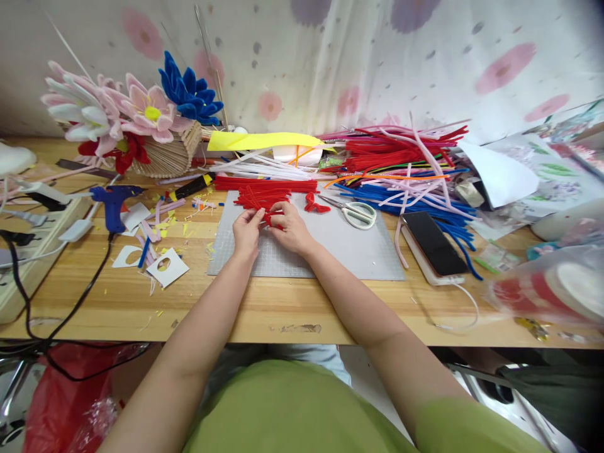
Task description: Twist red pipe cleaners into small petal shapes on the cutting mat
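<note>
Above a grey cutting mat point(330, 258), my left hand point(247, 234) and my right hand point(291, 230) almost meet. Both are closed, fingertips pinching a red pipe cleaner point(274, 219) between them; much of it is hidden by the fingers. Just behind the hands lie short red pipe cleaner pieces point(250, 197), with a row of longer red pipe cleaners point(292, 185) along the mat's far edge. To the right of my right hand are bent red petal shapes point(314, 205). Scissors with pale handles point(359, 215) rest beside them on the mat.
Left stand a blue glue gun point(112, 207), a power strip point(42, 251), punched white cards point(167, 269) and fuzzy flowers point(151, 113). Pipe cleaner heaps point(396, 151) fill the back right. A phone point(433, 242) and a bagged cup point(557, 286) sit to the right.
</note>
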Demonstrator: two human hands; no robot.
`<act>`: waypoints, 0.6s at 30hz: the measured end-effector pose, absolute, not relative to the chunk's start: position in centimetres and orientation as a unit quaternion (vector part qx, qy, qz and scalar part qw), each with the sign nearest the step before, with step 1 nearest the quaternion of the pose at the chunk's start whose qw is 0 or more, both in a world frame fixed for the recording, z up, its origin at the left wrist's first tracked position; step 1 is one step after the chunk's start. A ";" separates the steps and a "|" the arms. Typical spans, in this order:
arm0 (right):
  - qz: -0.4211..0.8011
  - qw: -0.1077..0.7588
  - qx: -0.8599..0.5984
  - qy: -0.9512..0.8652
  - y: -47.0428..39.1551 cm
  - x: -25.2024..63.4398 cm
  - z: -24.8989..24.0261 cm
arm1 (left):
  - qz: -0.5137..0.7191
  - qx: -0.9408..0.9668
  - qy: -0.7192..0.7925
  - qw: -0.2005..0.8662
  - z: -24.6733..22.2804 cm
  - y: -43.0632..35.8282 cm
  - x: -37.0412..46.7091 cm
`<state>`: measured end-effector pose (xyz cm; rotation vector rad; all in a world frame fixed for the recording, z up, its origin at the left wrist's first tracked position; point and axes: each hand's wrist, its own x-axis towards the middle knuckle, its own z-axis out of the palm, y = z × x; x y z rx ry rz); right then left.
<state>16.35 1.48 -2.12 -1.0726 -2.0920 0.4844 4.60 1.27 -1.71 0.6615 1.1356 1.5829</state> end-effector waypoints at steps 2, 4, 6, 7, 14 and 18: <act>0.201 0.373 -0.413 -0.806 1.5 16.6 -2.2 | 0.661 0.293 0.469 0.507 -1.7 1.3 4.4; 0.235 0.398 -0.414 -0.784 1.6 16.8 -2.2 | 0.660 0.304 0.465 0.506 -1.7 1.5 4.1; 0.280 0.423 -0.433 -0.745 1.9 17.1 -2.4 | 0.655 0.307 0.461 0.514 -1.7 1.6 3.8; 0.298 0.431 -0.443 -0.727 2.1 17.2 -2.5 | 0.652 0.309 0.457 0.520 -1.8 1.7 3.7; 0.278 0.367 -0.456 -0.762 2.3 17.0 -2.7 | 0.668 0.316 0.438 0.513 -2.0 1.9 3.7; 0.308 0.370 -0.460 -0.746 1.9 16.7 -2.4 | 0.694 0.300 0.416 0.505 -2.2 2.1 3.8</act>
